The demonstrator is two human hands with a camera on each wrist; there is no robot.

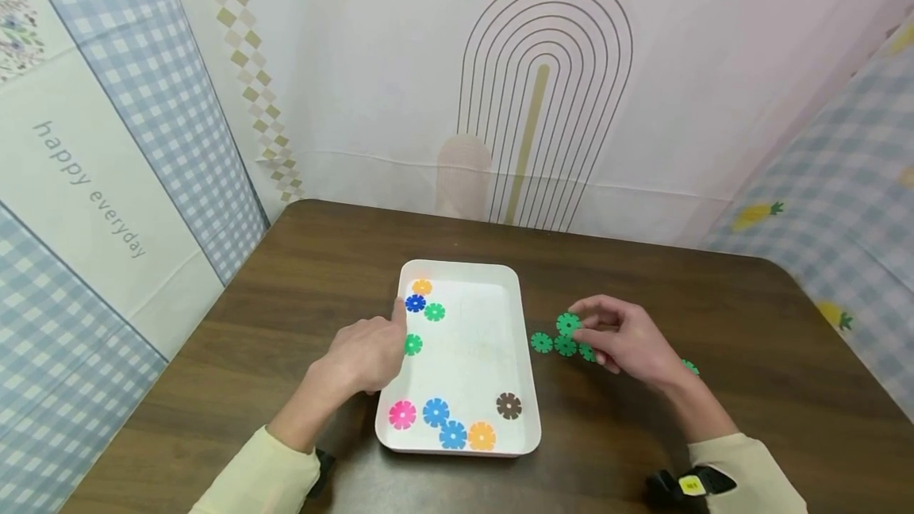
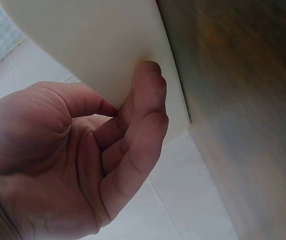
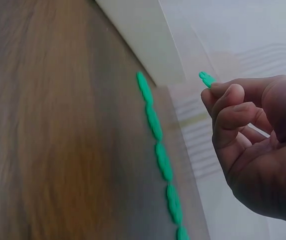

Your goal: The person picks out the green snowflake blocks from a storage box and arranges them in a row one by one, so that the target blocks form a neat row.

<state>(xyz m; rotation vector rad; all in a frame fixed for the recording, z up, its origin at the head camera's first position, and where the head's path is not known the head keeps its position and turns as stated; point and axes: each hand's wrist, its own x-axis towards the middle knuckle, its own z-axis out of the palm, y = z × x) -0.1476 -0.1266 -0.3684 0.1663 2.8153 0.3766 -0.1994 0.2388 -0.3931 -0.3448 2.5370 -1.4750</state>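
A white tray (image 1: 464,355) lies on the table with several flower-shaped discs in it. My left hand (image 1: 371,351) holds the tray's left edge; in the left wrist view curled fingers (image 2: 150,95) press its outer wall. Between thumb and fingertips, my right hand (image 1: 631,339) pinches a green flower disc (image 1: 568,324), raised off the table right of the tray. Below it runs a row of green discs (image 1: 542,343), partly hidden by that hand; the right wrist view shows this row (image 3: 153,122) nearly edge-on.
Inside the tray, a blue disc (image 1: 416,303), an orange disc (image 1: 422,286) and green ones lie at the upper left. Pink (image 1: 402,415), light blue, orange and brown (image 1: 509,406) discs lie near its front. Patterned cloth (image 1: 357,86) hangs behind the brown table (image 1: 343,252).
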